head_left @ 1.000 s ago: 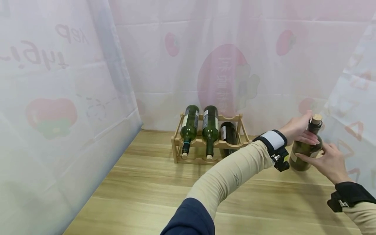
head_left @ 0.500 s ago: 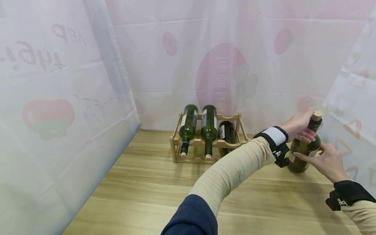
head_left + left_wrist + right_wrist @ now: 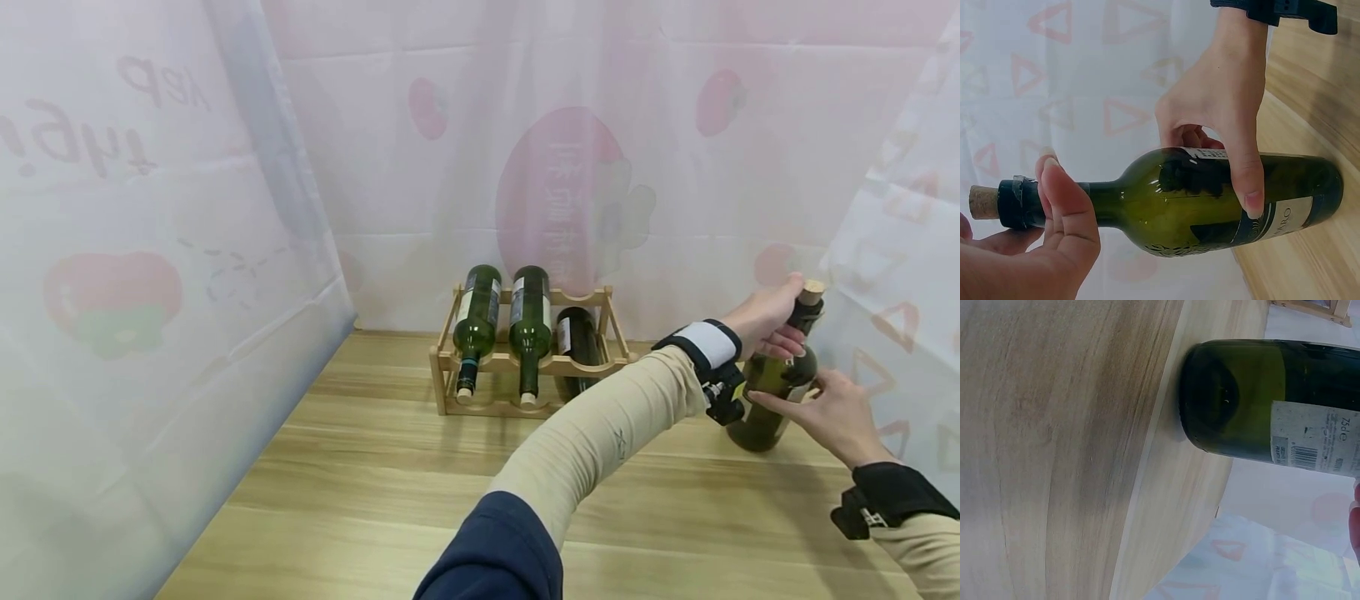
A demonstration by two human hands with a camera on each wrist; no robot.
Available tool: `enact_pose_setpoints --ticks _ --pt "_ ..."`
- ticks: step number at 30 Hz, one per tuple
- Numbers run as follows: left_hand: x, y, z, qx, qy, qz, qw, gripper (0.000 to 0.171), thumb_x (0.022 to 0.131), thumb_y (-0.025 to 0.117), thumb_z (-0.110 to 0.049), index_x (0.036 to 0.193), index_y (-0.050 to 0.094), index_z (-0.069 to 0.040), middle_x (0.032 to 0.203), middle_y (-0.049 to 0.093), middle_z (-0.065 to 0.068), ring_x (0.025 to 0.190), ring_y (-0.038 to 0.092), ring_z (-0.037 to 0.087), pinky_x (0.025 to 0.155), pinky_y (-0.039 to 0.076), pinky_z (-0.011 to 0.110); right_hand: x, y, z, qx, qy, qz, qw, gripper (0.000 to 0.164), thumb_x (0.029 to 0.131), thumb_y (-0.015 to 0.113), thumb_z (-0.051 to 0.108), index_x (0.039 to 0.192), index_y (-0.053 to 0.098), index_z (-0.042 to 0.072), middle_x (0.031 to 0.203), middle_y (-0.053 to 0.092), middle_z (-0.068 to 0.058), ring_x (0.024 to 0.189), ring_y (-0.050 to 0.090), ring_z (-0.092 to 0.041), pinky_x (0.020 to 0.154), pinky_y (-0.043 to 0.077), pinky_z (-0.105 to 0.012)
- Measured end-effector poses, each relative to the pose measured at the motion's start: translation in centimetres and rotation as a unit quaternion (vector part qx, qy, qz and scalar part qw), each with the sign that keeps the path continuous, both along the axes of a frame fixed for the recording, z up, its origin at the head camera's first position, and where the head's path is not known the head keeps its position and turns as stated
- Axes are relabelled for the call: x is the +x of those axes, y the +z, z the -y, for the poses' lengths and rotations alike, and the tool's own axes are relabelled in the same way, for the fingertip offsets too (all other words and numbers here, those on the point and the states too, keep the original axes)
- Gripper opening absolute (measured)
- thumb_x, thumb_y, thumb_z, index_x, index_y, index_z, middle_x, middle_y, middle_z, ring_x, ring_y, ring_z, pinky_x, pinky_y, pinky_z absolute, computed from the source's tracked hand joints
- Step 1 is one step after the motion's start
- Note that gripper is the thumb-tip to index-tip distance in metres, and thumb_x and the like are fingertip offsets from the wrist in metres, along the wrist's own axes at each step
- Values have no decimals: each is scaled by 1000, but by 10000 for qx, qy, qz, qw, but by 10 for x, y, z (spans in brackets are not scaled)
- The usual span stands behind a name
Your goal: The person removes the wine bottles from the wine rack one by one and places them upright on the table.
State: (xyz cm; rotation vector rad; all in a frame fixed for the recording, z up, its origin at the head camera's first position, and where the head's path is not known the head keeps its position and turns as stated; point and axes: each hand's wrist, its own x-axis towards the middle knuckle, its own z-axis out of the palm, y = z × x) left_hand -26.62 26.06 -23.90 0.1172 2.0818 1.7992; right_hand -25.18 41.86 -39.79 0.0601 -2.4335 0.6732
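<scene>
A green wine bottle [image 3: 759, 421] with a cork in its mouth leans at the right of the table, neck up and to the right. My left hand [image 3: 772, 321] grips its neck just below the cork [image 3: 984, 202]. Lower down, my right hand [image 3: 840, 415] holds the body, thumb across the front near the label [image 3: 1291, 216]; its other fingers are mostly hidden behind the glass. In the right wrist view, the bottle's base [image 3: 1207, 397] is at or just above the wood; whether it touches I cannot tell.
A two-tier wooden wine rack [image 3: 442, 387] stands at the back. Two corked bottles, a left one [image 3: 476, 321] and a middle one [image 3: 531, 321], lie on its top tier. A dark bottle [image 3: 577, 337] lies lower right. Printed curtains [image 3: 420, 192] enclose the table [image 3: 360, 500].
The bottle has tilted further, its base swinging left and towards me while the neck stays at the right. Both hands keep their hold. The head view has shifted slightly.
</scene>
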Motion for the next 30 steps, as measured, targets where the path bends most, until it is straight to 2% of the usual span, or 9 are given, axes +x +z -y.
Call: enact_pose_setpoints --ticks 3,6,11,18,30 --pt "1 1 -1 47 -2 12 10000 58 96 40 -58 88 63 -5 73 67 15 53 57 25 70 59 36 0 2 -2 33 -11 53 10000 42 66 87 39 71 57 10 67 51 -9 53 41 -7 47 29 -26" --pt "1 3 -2 141 -5 35 9999 57 96 41 -57 90 63 -5 73 66 15 55 59 26 79 59 39 0 4 -4 67 -49 177 9998 44 68 86 40 70 56 9 67 52 -11 54 42 -8 48 30 -26" --pt "-2 1 -5 311 -45 45 9995 54 96 42 -55 93 63 -6 72 64 15 59 62 29 75 59 41 1 9 -5 69 -68 536 9985 46 72 82 44 73 56 7 70 54 -12 57 44 -12 49 32 -26" --pt "-6 -6 -9 441 -64 117 9989 51 97 42 -55 97 63 -8 76 65 16 60 60 28 74 59 42 1 8 -7 -52 47 1170 9931 52 78 76 47 91 59 0 80 61 -16 63 50 -13 49 37 -27" --pt "-8 -10 -10 404 -220 -8 9989 46 98 42 -54 102 62 -13 84 67 16 65 63 28 73 59 41 -2 7 -9 -84 98 1532 9881 65 82 71 51 107 55 -7 90 64 -21 73 57 -22 55 40 -29"
